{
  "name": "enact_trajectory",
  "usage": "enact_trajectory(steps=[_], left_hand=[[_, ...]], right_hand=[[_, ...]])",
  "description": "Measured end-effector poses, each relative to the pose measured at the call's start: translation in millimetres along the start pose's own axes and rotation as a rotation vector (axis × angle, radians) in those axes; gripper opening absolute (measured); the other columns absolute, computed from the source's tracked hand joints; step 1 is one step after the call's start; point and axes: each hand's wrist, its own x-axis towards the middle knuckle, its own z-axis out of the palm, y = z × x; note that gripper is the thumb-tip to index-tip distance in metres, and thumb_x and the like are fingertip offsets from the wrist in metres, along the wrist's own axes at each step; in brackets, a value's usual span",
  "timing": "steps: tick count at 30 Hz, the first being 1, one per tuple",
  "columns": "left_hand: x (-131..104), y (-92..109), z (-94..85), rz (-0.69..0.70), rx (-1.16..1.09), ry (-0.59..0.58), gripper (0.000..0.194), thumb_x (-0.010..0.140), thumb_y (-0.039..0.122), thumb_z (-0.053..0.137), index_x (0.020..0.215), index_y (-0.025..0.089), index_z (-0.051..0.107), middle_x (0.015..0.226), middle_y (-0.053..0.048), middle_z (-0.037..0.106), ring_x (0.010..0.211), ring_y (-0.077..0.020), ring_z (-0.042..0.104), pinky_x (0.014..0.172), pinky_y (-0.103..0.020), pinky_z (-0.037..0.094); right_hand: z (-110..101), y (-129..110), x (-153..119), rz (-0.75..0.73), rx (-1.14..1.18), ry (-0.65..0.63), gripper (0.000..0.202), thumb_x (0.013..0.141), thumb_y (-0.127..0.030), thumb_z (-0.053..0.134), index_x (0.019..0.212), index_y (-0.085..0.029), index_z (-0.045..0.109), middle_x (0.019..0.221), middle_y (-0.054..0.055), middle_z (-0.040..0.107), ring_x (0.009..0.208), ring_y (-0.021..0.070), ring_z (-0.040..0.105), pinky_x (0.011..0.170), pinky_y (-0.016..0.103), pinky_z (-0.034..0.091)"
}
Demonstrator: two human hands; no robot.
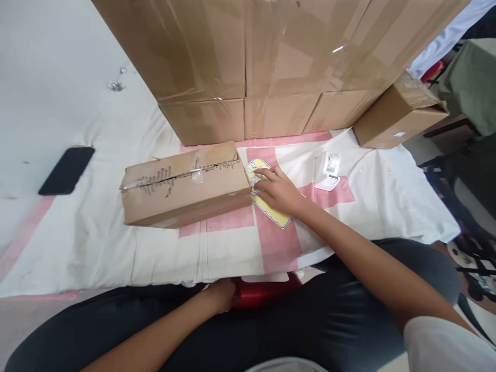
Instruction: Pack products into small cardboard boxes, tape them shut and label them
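Observation:
My right hand lies over a yellow card with a scalloped outline on the cloth. Its fingers are spread and stretched towards small pale pieces at the card's far end; I cannot tell whether these are loose or printed. Down between my legs, my left hand rests beside a red object, partly under the cloth's edge. The fingers of that hand are mostly hidden. Just left of the card lies a long taped cardboard box. A small open white case sits to the right.
Large taped cardboard boxes form a wall along the back. Another cardboard box stands at the right rear. A black phone lies far left on the white and pink cloth. Crumpled silvery bits are behind it.

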Motion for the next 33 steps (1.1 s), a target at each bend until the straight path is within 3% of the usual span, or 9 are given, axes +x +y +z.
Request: enact_trajectory(steps=[7,9,13,15,17,19,21,24,33], left_hand=[[-8.2,11.0,-8.6,0.078,0.158,-0.015,0.047,0.094,0.036,0.051,0.112,0.0,0.075,0.116,-0.032,0.069,0.114,-0.0463,0.067,0.094,-0.056,0.052],[-18.5,21.1,-16.0,0.143,0.18,-0.021,0.042,0.095,0.036,0.052,0.112,0.005,0.075,0.115,-0.028,0.071,0.113,-0.0435,0.068,0.097,-0.055,0.051],[-65.9,38.4,-44.1,0.656,0.077,-0.054,0.029,0.097,0.048,0.058,0.106,0.029,0.077,0.117,-0.006,0.076,0.115,-0.0252,0.068,0.109,-0.038,0.045],[-98.3,33.5,-68.0,0.829,-0.008,0.242,0.031,0.099,0.053,0.054,0.098,0.032,0.076,0.116,-0.003,0.076,0.116,-0.0245,0.066,0.115,-0.041,0.04],[-126.8,17.9,-98.6,0.618,-0.007,0.95,0.019,0.094,0.048,0.065,0.084,0.033,0.072,0.105,-0.001,0.075,0.112,-0.0286,0.065,0.118,-0.053,0.035],[-144.1,-3.2,-131.3,0.444,-0.053,1.712,0.015,0.085,0.04,0.078,0.093,0.03,0.069,0.118,-0.004,0.069,0.124,-0.0325,0.059,0.121,-0.06,0.031],[-147.8,-24.2,-159.0,0.275,-0.247,1.993,0.032,0.088,0.037,0.075,0.118,0.028,0.066,0.139,-0.005,0.06,0.139,-0.0324,0.048,0.123,-0.058,0.03],[-136.7,-51.4,-181.4,0.169,-0.651,1.861,0.049,0.091,0.039,0.072,0.136,0.026,0.06,0.153,-0.008,0.051,0.147,-0.03,0.042,0.125,-0.052,0.029],[-125.1,-84.7,-180.7,0.598,-0.972,1.505,0.05,0.089,0.037,0.073,0.138,0.028,0.065,0.16,-0.006,0.048,0.152,-0.03,0.038,0.127,-0.044,0.029]], right_hand=[[-7.2,0.2,-7.5,0.09,0.202,0.113,0.015,0.093,-0.015,0.053,0.086,-0.019,0.066,0.113,0.013,0.061,0.107,0.0295,0.05,0.093,0.048,0.047],[-9.5,-0.8,-8.5,0.131,0.314,0.18,0.014,0.091,-0.015,0.054,0.082,-0.02,0.064,0.105,0.011,0.06,0.103,0.0273,0.054,0.092,0.045,0.047],[-15.7,-9.1,-7.5,0.257,0.583,0.247,0.006,0.086,-0.023,0.062,0.081,-0.02,0.065,0.1,0.007,0.06,0.09,0.0204,0.058,0.082,0.037,0.049],[-18.8,-14.5,-7.7,0.295,0.726,0.218,0.008,0.085,-0.028,0.065,0.084,-0.02,0.065,0.097,0.005,0.063,0.083,0.0173,0.057,0.075,0.033,0.048],[-21.0,-19.7,-9.5,0.29,0.851,0.187,0.012,0.083,-0.03,0.067,0.087,-0.019,0.065,0.093,0.004,0.066,0.08,0.016,0.057,0.072,0.031,0.048],[-21.9,-24.4,-12.9,0.281,0.944,0.162,0.015,0.082,-0.032,0.069,0.086,-0.018,0.065,0.092,0.004,0.067,0.078,0.0152,0.058,0.072,0.031,0.047],[-21.9,-28.7,-17.0,0.286,1.011,0.131,0.018,0.08,-0.035,0.071,0.084,-0.018,0.066,0.088,0.003,0.067,0.074,0.0143,0.058,0.069,0.03,0.046],[-21.0,-34.5,-21.6,0.29,1.082,0.094,0.021,0.079,-0.037,0.073,0.082,-0.017,0.066,0.081,0.001,0.066,0.07,0.0135,0.057,0.065,0.028,0.044],[-16.2,-50.9,-24.3,0.229,1.131,0.046,0.013,0.08,-0.03,0.073,0.081,-0.017,0.069,0.082,0.001,0.07,0.069,0.012,0.059,0.065,0.026,0.046]])
